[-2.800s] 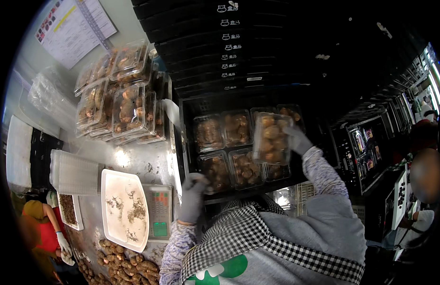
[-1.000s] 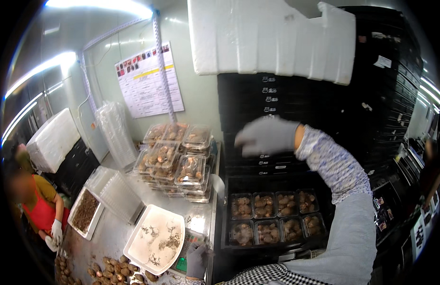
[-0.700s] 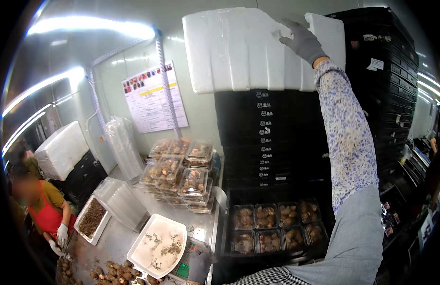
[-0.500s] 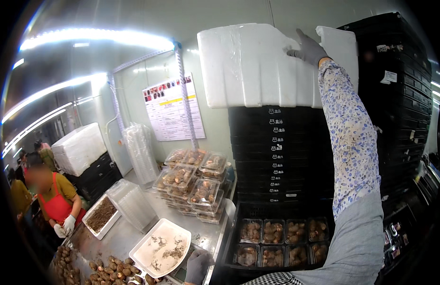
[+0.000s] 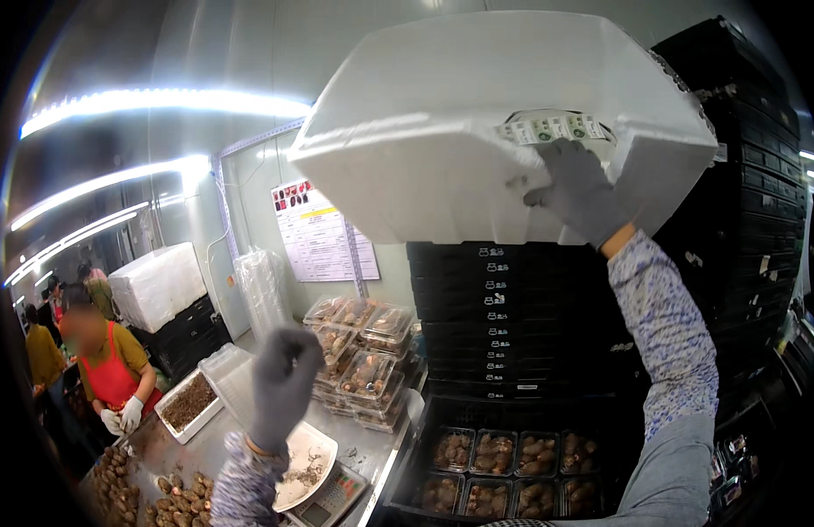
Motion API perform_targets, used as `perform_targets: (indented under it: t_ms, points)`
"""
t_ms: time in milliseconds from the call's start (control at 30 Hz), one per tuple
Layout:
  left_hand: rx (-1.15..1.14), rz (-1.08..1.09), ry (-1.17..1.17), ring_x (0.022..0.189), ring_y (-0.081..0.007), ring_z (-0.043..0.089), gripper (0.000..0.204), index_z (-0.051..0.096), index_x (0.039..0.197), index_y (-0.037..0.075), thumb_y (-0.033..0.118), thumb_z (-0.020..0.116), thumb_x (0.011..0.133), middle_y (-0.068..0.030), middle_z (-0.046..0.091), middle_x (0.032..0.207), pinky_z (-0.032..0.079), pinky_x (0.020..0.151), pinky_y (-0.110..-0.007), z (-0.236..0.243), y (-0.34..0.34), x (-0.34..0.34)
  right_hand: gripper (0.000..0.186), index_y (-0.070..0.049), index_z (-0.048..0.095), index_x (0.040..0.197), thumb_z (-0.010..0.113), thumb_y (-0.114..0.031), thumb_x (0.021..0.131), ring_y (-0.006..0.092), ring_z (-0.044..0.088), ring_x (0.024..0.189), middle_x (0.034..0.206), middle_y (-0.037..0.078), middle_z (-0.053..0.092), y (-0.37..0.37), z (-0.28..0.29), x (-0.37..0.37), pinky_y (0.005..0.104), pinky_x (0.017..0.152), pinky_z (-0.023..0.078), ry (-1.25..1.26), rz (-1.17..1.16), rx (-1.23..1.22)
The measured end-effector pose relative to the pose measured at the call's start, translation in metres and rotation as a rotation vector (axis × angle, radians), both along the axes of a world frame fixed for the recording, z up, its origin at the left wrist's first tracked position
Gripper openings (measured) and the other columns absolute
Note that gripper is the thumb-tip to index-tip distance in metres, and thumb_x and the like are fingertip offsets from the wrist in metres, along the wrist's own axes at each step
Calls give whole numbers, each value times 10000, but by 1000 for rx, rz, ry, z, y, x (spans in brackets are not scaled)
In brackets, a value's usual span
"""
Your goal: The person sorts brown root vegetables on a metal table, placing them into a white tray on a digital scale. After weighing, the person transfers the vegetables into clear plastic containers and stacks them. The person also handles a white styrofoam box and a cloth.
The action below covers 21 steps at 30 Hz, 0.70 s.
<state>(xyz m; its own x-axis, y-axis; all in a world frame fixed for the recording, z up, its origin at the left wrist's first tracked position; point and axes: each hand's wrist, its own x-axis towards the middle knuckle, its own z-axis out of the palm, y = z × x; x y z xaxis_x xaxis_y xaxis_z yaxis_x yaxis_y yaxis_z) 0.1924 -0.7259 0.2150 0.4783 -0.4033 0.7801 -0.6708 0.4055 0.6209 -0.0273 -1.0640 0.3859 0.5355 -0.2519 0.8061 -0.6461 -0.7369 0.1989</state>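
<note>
At the upper middle, a large white foam box (image 5: 424,189) tips toward me on top of a stack of black crates (image 5: 459,307). My right hand (image 5: 582,193), in a grey glove, is closed over the notch in its front rim, thumb outside and fingertips inside. Beside those fingertips, printed labels (image 5: 556,130) show within the box. My left hand (image 5: 285,386), gloved in grey too, is raised over the metal table with its fingers curled; whether anything is in them is hidden. Below it are a white scoop-shaped tray (image 5: 323,450) and a scale (image 5: 341,492).
Clear lidded packs of brown tubers (image 5: 367,373) are piled on the table (image 5: 178,457). More packs fill an open black crate (image 5: 407,492). Loose tubers (image 5: 183,501) lie at the lower left. A co-worker in a red apron (image 5: 112,373) stands left. Tall black crates (image 5: 758,202) rise at the right.
My left hand has risen from beside the tray to above the table, fingers curled. The foam box has tipped toward me, my right hand at its notch, and labels inside have come into view.
</note>
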Motion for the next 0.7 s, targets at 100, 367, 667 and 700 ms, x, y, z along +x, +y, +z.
perform_targets:
  t_ms: [100, 367, 667, 700]
  points:
    - [-102, 112, -401, 776, -90, 584, 90, 585, 967, -1, -56, 623, 908, -40, 615, 866, 503, 709, -254, 73, -14, -18, 762, 3, 539, 1324, 795, -438, 757, 339, 566, 1126, 1197, 178, 600, -9, -39, -7, 450, 965, 460, -73, 95, -216]
    - [-91, 208, -956, 816, -211, 677, 79, 630, 979, 19, 8, 603, 906, -119, 674, 898, 553, 740, -314, 216, -90, -83, 717, 8, 514, 1290, 826, -323, 736, 295, 570, 950, 1053, 130, 564, 16, -116, -17, 422, 815, 468, -191, 286, -450]
    - [700, 297, -1247, 1072, -321, 636, 357, 672, 1154, 146, 205, 748, 810, -101, 682, 1101, 514, 948, -449, 218, -225, -117, 711, 10, 524, 1298, 800, -356, 754, 289, 570, 987, 1097, 120, 547, 19, -139, -19, 433, 840, 480, -167, 270, -374]
    - [839, 347, -1280, 1094, -330, 625, 392, 666, 1184, 163, 202, 751, 803, -104, 674, 1132, 506, 967, -455, 219, -229, -117, 714, 9, 516, 1303, 799, -352, 755, 285, 569, 983, 1099, 118, 545, 22, -138, -17, 429, 838, 478, -173, 293, -365]
